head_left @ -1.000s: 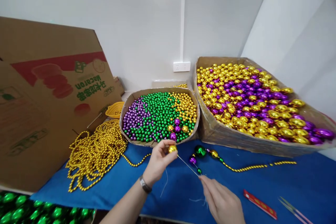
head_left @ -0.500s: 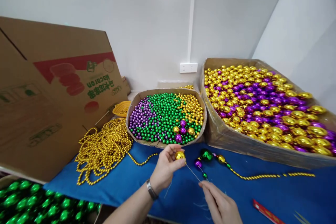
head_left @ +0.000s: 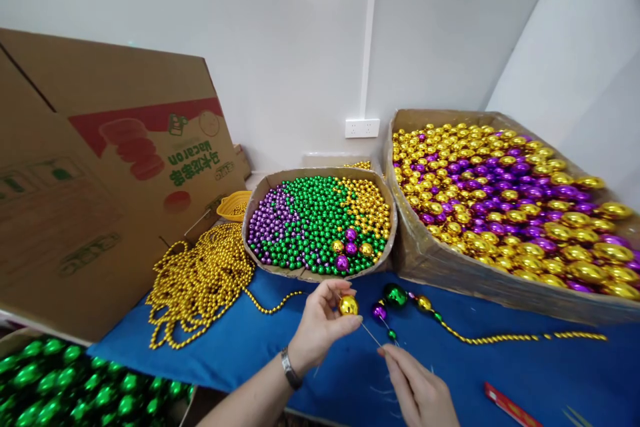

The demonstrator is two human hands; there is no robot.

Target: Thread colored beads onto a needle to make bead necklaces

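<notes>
My left hand pinches a gold bead between thumb and fingers, above the blue cloth. A thin needle runs from the bead down to my right hand, whose fingertips are closed on its lower end. Just right of the bead lie a purple bead, a green bead and a gold bead, strung at the head of a gold bead strand that trails to the right.
A round cardboard tray holds small purple, green and gold beads. A large box at right holds gold and purple beads. Gold strands pile at left beside a flattened carton. Green balls lie lower left. A red strip lies right.
My left hand has lowered the gold bead slightly along the needle toward my right hand. The view has shifted a little to the left.
</notes>
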